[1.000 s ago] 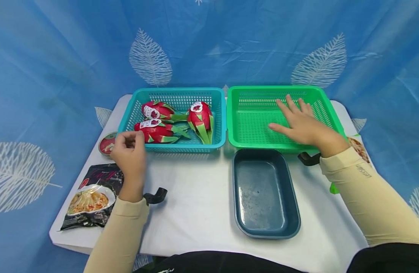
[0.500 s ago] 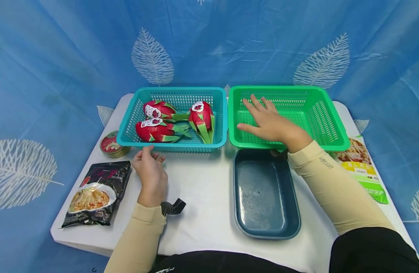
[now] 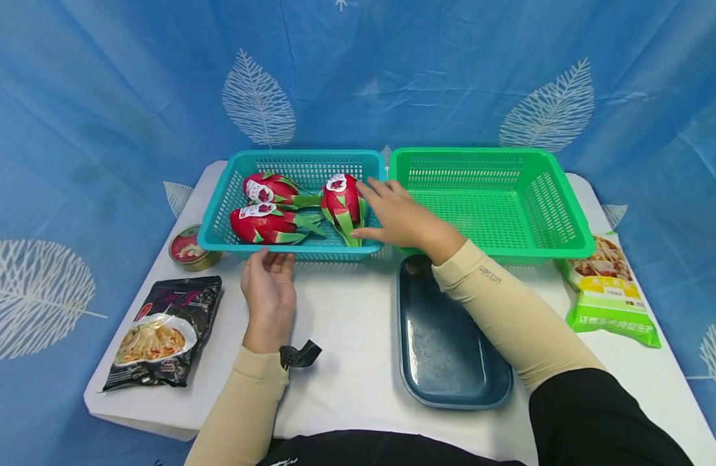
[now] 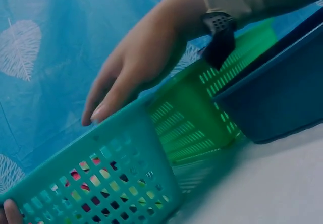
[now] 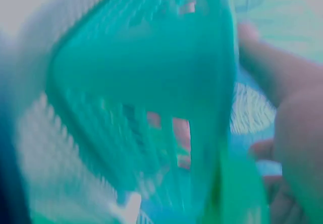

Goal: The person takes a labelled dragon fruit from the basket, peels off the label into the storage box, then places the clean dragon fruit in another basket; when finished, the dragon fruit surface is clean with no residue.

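Three red dragon fruits with white stickers lie in the blue-green basket: a rear left one, a front left one and a right one. My right hand is spread over that basket's right end, its fingers close to the right fruit; contact cannot be told. In the left wrist view the right hand hangs over the rim. My left hand is at the basket's front rim, palm turned up and fingers loosely bent. Its fingertip shows against the rim in the left wrist view.
A green basket stands to the right, with a dark blue-grey tub in front, partly under my right forearm. On the left lie a round tin and a black food packet. A green and yellow packet lies far right.
My right hand has moved left from over the green basket to the blue-green basket's right end. My left hand has come down and right from the basket's left corner to its front rim.
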The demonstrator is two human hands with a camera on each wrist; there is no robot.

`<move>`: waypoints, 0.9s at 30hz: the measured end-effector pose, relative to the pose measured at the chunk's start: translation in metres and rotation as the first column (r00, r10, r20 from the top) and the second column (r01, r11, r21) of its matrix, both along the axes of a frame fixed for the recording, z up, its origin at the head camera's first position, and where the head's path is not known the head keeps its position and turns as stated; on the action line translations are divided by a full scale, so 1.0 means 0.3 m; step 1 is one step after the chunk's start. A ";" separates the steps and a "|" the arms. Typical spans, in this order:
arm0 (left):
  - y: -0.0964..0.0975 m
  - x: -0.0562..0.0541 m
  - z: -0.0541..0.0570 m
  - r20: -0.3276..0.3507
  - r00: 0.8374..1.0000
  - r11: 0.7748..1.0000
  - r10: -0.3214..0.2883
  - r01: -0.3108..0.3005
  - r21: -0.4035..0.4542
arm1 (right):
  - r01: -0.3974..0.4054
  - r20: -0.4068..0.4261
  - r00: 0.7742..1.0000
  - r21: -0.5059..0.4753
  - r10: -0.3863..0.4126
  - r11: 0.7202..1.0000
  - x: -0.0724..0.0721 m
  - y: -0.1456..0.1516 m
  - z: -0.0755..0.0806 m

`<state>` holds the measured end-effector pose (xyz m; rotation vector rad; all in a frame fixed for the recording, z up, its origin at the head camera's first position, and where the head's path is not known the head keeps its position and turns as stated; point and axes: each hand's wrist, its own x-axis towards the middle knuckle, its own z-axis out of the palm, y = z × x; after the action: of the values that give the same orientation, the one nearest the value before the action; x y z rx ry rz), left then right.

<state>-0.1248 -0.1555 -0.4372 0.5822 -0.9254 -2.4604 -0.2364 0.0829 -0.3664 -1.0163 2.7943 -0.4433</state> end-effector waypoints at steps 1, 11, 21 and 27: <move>0.000 -0.002 -0.004 -0.004 1.000 1.000 0.005 -0.005 0.006 | 0.012 -0.017 1.000 -0.008 -0.012 1.000 0.001 -0.023 -0.003; -0.001 -0.006 -0.026 -0.045 0.998 0.999 0.045 -0.045 -0.008 | 0.339 0.067 0.939 -0.044 -0.336 0.940 -0.006 -0.255 -0.026; 0.002 -0.007 -0.038 -0.056 0.998 0.999 0.036 -0.038 -0.019 | 0.523 0.162 0.832 0.085 -0.530 0.848 -0.070 -0.359 -0.054; 0.002 -0.005 -0.039 -0.055 0.998 0.999 0.037 -0.039 -0.024 | 0.565 0.157 0.819 -0.044 -0.553 0.824 -0.085 -0.366 -0.087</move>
<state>-0.1264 -0.1549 -0.4489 0.5167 -0.9137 -2.4155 -0.2619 -0.0270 -0.3924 -0.1269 2.9214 -0.6753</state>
